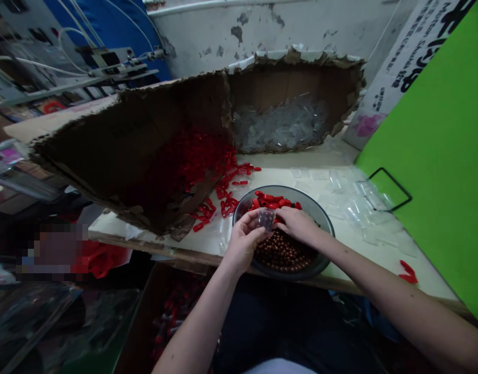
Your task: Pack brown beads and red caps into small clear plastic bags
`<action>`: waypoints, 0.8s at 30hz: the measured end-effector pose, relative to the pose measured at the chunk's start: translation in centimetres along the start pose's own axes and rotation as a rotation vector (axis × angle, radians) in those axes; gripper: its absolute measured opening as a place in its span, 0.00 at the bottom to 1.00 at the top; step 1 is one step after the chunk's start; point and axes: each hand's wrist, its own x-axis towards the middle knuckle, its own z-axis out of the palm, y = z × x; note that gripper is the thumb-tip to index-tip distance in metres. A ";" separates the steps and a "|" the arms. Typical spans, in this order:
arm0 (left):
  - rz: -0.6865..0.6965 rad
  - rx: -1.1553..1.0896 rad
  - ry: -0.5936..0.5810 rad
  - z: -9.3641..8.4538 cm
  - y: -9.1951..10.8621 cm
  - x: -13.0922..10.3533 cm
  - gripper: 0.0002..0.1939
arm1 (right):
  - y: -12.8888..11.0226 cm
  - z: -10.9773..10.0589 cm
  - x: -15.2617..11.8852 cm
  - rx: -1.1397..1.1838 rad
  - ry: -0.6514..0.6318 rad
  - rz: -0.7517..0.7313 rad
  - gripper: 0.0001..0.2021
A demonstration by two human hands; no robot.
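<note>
My left hand point(244, 239) pinches a small clear plastic case point(266, 220) between thumb and fingers, above a dark round bowl point(328, 228). My right hand point(297, 224) is just right of the case, its fingers bent together over the bowl; a bit of red shows by the fingertips, but what they grip is unclear. Brown round beads point(283, 254) fill the near part of the bowl. Red plastic pieces point(268, 198) lie heaped at its far side, partly covered by my hands.
Behind the bowl stands a torn cardboard box point(137, 119), holding red pieces point(196, 156) and clear plastic cases point(281, 124). More clear cases point(359, 208) lie on the white table point(262, 179). A green panel point(437, 156) borders the right; a red piece point(408, 272) lies near it.
</note>
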 end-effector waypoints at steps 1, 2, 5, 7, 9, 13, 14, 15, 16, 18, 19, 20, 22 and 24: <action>-0.007 -0.014 -0.004 0.1 0.1 -0.1 0.25 | 0.0 0.0 0.0 0.000 -0.005 -0.001 0.08; -0.011 -0.028 -0.011 0.2 0.2 -0.2 0.25 | 0.0 -0.1 0.0 0.012 -0.001 -0.003 0.09; -0.020 -0.085 -0.028 0.5 0.4 -0.2 0.25 | 0.5 -0.8 -0.2 0.143 0.054 -0.056 0.09; -0.030 -0.126 -0.045 0.6 0.4 -0.1 0.24 | 0.8 -1.6 -0.6 0.308 0.109 -0.093 0.10; -0.036 -0.142 -0.055 0.6 0.2 0.1 0.22 | 1.0 -2.2 -1.0 0.529 0.097 -0.094 0.11; -0.008 -0.012 -0.022 0.2 -0.6 0.3 0.18 | 0.7 -2.9 -2.2 1.085 -0.075 0.070 0.18; 0.007 0.049 -0.011 0.1 -0.7 0.3 0.18 | 0.5 -3.1 -2.5 1.191 -0.101 0.120 0.19; 0.019 0.113 0.000 0.0 -0.9 0.4 0.18 | 0.3 -3.3 -2.8 1.274 -0.111 0.158 0.19; 0.030 0.174 0.012 0.0 -1.1 0.4 0.17 | 0.0 -3.4 -3.0 1.334 -0.118 0.180 0.19; 0.046 0.279 0.034 -0.1 -1.3 0.5 0.16 | -0.5 -3.7 -3.4 1.407 -0.131 0.191 0.18; 0.053 0.321 0.039 -0.1 -1.5 0.6 0.16 | -0.8 -3.9 -3.4 1.433 -0.144 0.192 0.17; 0.061 0.358 0.034 -0.1 -1.6 0.6 0.16 | -1.0 -4.0 -3.5 1.452 -0.160 0.194 0.16; 0.077 0.414 0.005 -0.1 -1.8 0.7 0.15 | -1.3 -4.1 -3.5 1.472 -0.183 0.214 0.14; 0.083 0.435 -0.032 -0.1 -1.9 0.7 0.15 | -1.5 -4.0 -3.4 1.475 -0.186 0.236 0.13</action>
